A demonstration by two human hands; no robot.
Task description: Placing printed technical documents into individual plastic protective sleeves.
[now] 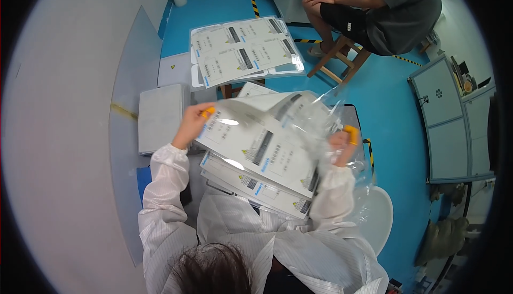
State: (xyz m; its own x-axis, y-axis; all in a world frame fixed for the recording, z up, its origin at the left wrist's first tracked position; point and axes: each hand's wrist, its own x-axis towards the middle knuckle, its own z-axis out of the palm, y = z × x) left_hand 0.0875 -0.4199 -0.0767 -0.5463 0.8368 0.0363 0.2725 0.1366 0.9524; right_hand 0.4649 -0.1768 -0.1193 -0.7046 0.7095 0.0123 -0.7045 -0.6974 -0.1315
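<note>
My left hand [191, 125], an orange cover on one fingertip, pinches the left edge of a printed white sheet [243, 142]. The sheet bows upward, with labels, barcodes and dark blocks on its face. At the sheet's right side, my right hand [342, 145], with another orange fingertip cover, is closed on crumpled clear plastic film [320, 115]. The film drapes over the sheet's far right part and hangs down past my wrist. Beneath lies a stack of similar printed sheets [256, 187], close to my body.
Ahead, more printed sheets [230, 51] lie spread on a stand. A white block-like stack [160, 119] sits to the left beside a leaning panel [131, 80]. A person [395, 13] sits on a wooden stool [347, 61] at far right. Right are a white round seat [378, 214] and grey cabinets [441, 118].
</note>
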